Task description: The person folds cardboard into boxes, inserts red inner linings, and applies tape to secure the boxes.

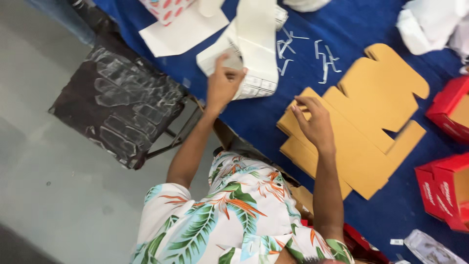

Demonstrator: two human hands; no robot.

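Bright, even daylight with soft, faint shadows; white paper near the top glares, and the whole picture is slightly blurred.

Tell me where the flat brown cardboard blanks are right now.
In the head view, the flat brown cardboard blanks lie on the blue table, right of centre, under the right hand, beside the red boxes.
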